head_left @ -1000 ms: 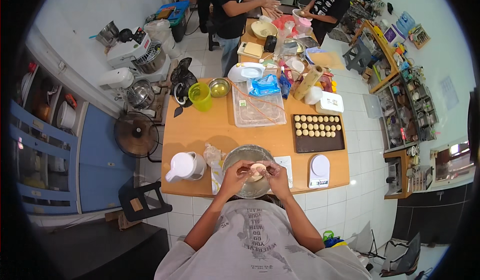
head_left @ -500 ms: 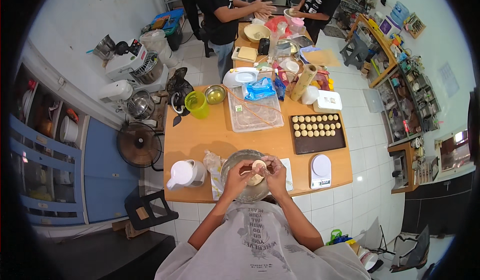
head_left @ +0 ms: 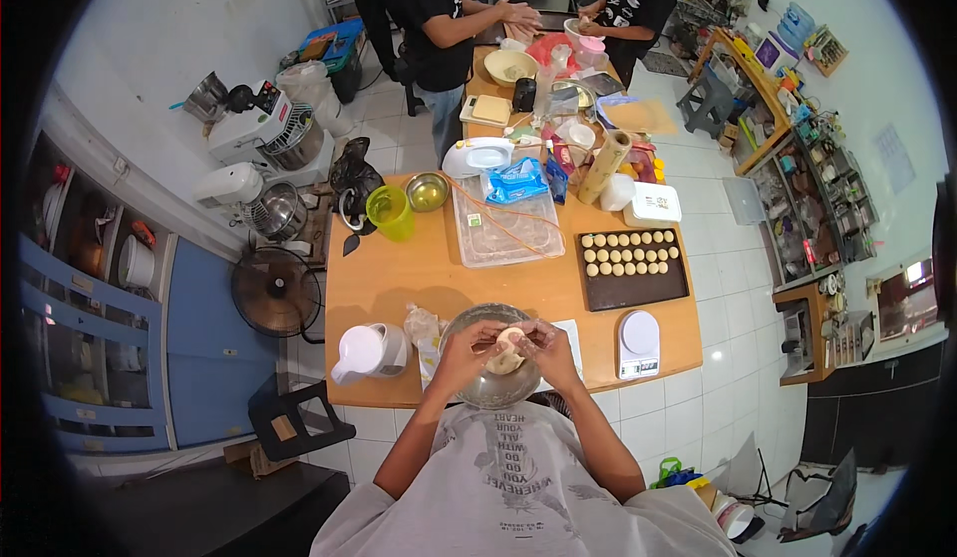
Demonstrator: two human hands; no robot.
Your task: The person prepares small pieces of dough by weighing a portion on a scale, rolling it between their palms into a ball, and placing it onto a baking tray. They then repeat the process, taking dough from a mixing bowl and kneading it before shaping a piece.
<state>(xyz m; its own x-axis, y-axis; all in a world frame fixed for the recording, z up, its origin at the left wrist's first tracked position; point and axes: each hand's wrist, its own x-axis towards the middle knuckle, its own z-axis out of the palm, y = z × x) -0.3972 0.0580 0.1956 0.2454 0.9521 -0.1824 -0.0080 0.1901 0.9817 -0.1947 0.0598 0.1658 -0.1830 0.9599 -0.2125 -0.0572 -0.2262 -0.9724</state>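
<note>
A small piece of pale dough [head_left: 511,338] is between the fingertips of both my hands, over a metal bowl [head_left: 498,392] at the table's front edge. My left hand [head_left: 469,352] curls its fingers against the dough's left side. From the other side, my right hand [head_left: 551,352] pinches it. More dough [head_left: 504,363] shows in the bowl below, partly covered by my fingers. To the right stands a dark baking tray [head_left: 638,294] with rows of round dough balls [head_left: 626,255]. A white kitchen scale [head_left: 639,343] sits in front of that tray.
A white pitcher [head_left: 367,352] stands left of the bowl. Beyond are a yellow-green jug [head_left: 390,212], a metal bowl of yellow liquid [head_left: 428,192] and a clear plastic box [head_left: 484,241] with a blue packet [head_left: 516,180] on it. Several people work around the far table.
Both my hands have shifted slightly left with the dough, and the fingers have turned around it. The co-worker at the far left has moved their hands a little.
</note>
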